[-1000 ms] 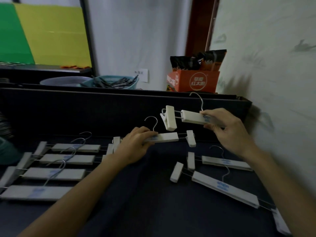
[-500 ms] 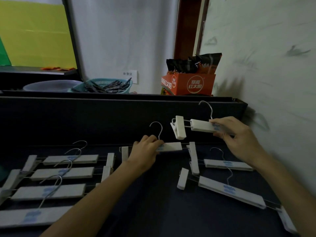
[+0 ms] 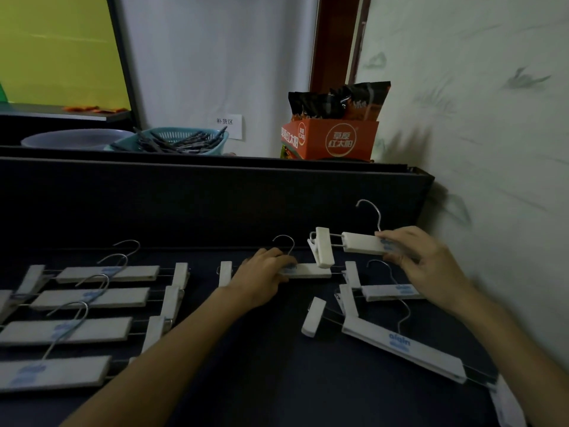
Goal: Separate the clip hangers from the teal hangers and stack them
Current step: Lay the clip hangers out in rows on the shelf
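From my remote seat, far left, I see four white clip hangers (image 3: 92, 298) lying in a staggered row on the dark table (image 3: 277, 380), their wire hooks pointing up toward the back panel and their clips lined up along the right ends. Behind them, over the dark back panel (image 3: 200, 195), sit a pale basin (image 3: 74, 138) and a teal basket (image 3: 184, 140) filled with dark sticks or hangers; I cannot tell which. A small paper label (image 3: 226, 124) is stuck to the white wall above the basket. Moving toward the middle, my left hand (image 3: 261, 277) rests on a clip hanger (image 3: 308, 271) lying flat on the table, fingers curled over its bar near the hook, with one clip showing just left of the wrist. Just right of it, my right hand (image 3: 421, 263) holds a second clip hanger (image 3: 360, 243) lifted off the table, thumb and fingers pinching the bar's right end, hook up, its left clip hanging tilted in front of the lying hanger's bar. Under that raised hand lie two more clip hangers (image 3: 400, 346), one near the wrist and one angled toward the table's near right corner, crowding the space below. Behind, an orange carton (image 3: 335, 140) holds dark snack packets (image 3: 338, 100), close to the right wall.
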A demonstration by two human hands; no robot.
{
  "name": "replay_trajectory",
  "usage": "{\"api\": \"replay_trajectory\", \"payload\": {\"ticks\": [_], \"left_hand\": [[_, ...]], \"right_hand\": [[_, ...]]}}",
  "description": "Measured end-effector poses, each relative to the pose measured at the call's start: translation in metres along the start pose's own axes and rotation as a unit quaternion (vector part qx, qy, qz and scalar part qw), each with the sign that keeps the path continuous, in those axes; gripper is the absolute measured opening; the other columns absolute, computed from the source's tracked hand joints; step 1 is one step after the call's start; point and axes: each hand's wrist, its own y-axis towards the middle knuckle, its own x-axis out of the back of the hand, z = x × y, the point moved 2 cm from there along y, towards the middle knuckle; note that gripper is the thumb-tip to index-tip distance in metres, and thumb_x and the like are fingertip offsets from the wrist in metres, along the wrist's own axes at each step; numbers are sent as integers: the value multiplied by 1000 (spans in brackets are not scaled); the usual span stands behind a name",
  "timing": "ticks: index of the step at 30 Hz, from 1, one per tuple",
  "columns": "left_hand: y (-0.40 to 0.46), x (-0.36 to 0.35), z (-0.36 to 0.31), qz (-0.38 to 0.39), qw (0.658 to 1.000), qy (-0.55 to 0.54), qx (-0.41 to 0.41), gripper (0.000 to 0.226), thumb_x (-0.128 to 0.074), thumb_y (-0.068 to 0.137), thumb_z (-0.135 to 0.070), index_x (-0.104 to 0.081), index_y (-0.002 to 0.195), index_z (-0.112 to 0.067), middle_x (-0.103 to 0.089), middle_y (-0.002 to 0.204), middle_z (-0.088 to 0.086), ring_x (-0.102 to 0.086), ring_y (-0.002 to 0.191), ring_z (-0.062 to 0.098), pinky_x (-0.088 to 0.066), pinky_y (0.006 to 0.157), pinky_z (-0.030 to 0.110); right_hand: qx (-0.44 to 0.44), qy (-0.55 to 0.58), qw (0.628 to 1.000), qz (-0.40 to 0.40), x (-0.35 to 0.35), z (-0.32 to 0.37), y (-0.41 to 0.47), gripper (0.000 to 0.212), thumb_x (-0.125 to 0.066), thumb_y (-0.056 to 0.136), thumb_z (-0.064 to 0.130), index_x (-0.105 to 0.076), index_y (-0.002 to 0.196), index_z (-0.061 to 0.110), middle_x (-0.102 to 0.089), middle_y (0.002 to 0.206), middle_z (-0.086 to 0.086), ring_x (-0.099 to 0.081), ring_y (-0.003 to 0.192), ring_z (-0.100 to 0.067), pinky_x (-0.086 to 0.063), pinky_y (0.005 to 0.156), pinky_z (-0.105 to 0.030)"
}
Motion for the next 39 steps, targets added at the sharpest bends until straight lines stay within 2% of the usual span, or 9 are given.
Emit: {"api": "replay_trajectory", "payload": {"ticks": [5,9,11,16,21,26,31,35,39], "left_hand": [[-2,2,1,10,999,-11,29,44,-54,92,-24,-43,134,-31,-41,135,-4,-37,123,17,-37,100,35],[-6,3,4,14,999,-16,48,42,-55,92,-28,-45,133,-31,-43,134,-4,-38,123,17,-38,99,35],[-9,4,8,21,998,-10,64,42,-54,92,-28,-45,133,-32,-43,134,-3,-38,124,18,-35,104,41],[-15,5,6,11,996,38,81,43,-51,92,-31,-42,135,-34,-44,136,-5,-35,129,18,-12,114,54],[-21,4,1,-9,995,61,84,47,-49,93,-33,-38,138,-35,-41,140,-5,-33,131,18,-12,115,49],[-29,4,-11,-60,995,55,51,45,-50,92,-31,-41,136,-33,-43,138,-6,-35,130,15,-17,115,45],[-41,8,-21,-107,993,27,36,42,-49,93,-24,-44,135,-31,-44,137,-5,-37,128,15,-26,111,43],[-54,4,-43,-152,988,10,-11,38,-48,95,-29,-47,132,-30,-47,136,-6,-39,127,12,-31,109,42],[-61,-6,-86,-130,988,8,-89,38,-45,95,-35,-44,133,-31,-43,139,-6,-33,130,11,-25,112,36]], "right_hand": [[-14,26,1000,2,-9,-14,-4,46,-62,85,2,-56,119,32,-56,108,3,-55,97,-9,-42,83,-12],[-6,27,999,19,-13,-21,-4,44,-61,85,-1,-60,122,23,-56,108,0,-57,97,-16,-48,84,-29],[7,18,1000,16,-12,-22,-2,43,-61,84,-1,-61,121,21,-57,107,-2,-57,95,-18,-49,83,-32],[14,17,1000,10,-6,-25,1,43,-63,84,0,-61,121,22,-57,107,-1,-56,94,-14,-44,80,-14],[20,11,1000,12,0,-24,5,42,-64,83,0,-61,121,20,-58,108,-2,-56,95,-13,-39,83,-6],[22,3,1000,15,6,-19,10,41,-64,84,4,-60,122,19,-57,110,-1,-54,96,-10,-36,84,-2],[37,-4,999,16,6,-9,16,40,-64,84,3,-61,121,17,-58,107,-2,-55,95,-14,-37,82,-10],[40,-7,999,11,7,2,23,40,-65,83,3,-62,121,17,-58,107,-2,-54,94,-12,-35,81,-8],[45,-4,999,21,9,11,29,40,-64,85,6,-61,122,19,-58,108,-2,-54,95,-13,-35,82,-10]]}}
